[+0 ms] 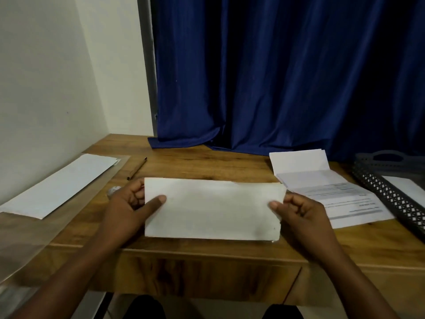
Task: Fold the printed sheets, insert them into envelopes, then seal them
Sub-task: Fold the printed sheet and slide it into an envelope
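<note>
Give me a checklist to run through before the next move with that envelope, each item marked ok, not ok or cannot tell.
1. Both ends held: ok. The left hand pinches the left end of the envelope and the right hand pinches the right end.
2. Envelope over the table, near its front edge: ok.
3. Folded sheet inside: cannot tell; nothing shows through.
4. Flap sealed: cannot tell; the face in view is plain.
5. More printed sheets waiting to the right: ok, beside the black tray.
6. Spare envelopes to the left: ok, lying flat.
</note>
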`<state>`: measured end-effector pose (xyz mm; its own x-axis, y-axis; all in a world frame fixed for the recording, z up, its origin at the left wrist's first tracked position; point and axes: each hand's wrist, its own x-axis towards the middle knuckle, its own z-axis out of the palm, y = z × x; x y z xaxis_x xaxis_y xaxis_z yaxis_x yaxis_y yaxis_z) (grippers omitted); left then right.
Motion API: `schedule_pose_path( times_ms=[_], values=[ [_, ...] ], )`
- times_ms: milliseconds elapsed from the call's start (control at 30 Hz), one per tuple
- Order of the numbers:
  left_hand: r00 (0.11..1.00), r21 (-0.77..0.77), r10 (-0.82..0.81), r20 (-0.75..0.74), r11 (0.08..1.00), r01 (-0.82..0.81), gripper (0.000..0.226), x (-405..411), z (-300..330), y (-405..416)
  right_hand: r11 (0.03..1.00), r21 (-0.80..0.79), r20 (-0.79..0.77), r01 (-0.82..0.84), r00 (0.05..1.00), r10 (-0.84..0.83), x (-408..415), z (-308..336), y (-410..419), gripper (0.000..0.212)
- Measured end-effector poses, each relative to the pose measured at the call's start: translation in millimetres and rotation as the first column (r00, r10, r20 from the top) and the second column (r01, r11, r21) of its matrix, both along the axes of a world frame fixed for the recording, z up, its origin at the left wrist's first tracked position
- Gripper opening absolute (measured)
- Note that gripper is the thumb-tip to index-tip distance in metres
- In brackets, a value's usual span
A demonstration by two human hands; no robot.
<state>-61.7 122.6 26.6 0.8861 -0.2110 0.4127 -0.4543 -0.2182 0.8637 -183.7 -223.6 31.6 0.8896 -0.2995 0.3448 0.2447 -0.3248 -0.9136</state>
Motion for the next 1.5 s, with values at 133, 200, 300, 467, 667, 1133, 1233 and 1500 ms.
schedule_pose_path(
  times_ms=[133,200,300,467,667,1133,1233,1500],
  values=[
    [0.997,0.075,0.067,-0.046,0.995,-0.064,0.050,19,-5,-22,0.994,0.067,-0.075,0.088,0.994,-0.083,29,-12,-2,0.024],
    [0.993,0.120,0.084,-0.083,0.990,-0.074,0.059,25,-9,-21,0.992,-0.021,-0.081,0.125,0.989,-0.126,36,-23,-2,0.022],
    [0.992,0.188,0.091,-0.089,0.979,-0.073,0.069,29,-16,-16,0.990,-0.053,-0.070,0.132,0.988,-0.136,42,-33,-6,0.012],
    [0.993,0.234,0.117,-0.031,0.966,-0.106,0.082,31,-22,-16,0.975,-0.013,-0.099,0.221,0.970,-0.221,48,-38,-11,0.040],
    [0.960,0.356,0.144,0.239,0.907,-0.225,0.088,27,-23,-17,0.941,-0.238,-0.096,0.240,0.958,-0.269,44,-37,-5,0.059],
    [0.908,0.384,0.348,0.234,0.825,-0.415,0.078,46,-3,60,0.898,-0.422,-0.148,0.123,0.968,-0.202,44,-41,-6,0.073],
    [0.939,0.545,0.298,0.171,0.765,-0.343,0.086,51,-3,87,0.900,-0.421,-0.175,0.113,0.963,-0.203,44,-40,-5,0.077],
    [0.987,0.609,0.130,0.092,0.777,-0.159,0.053,61,0,97,0.878,-0.466,-0.200,0.110,0.953,-0.225,43,-34,-2,0.076]
  ],
)
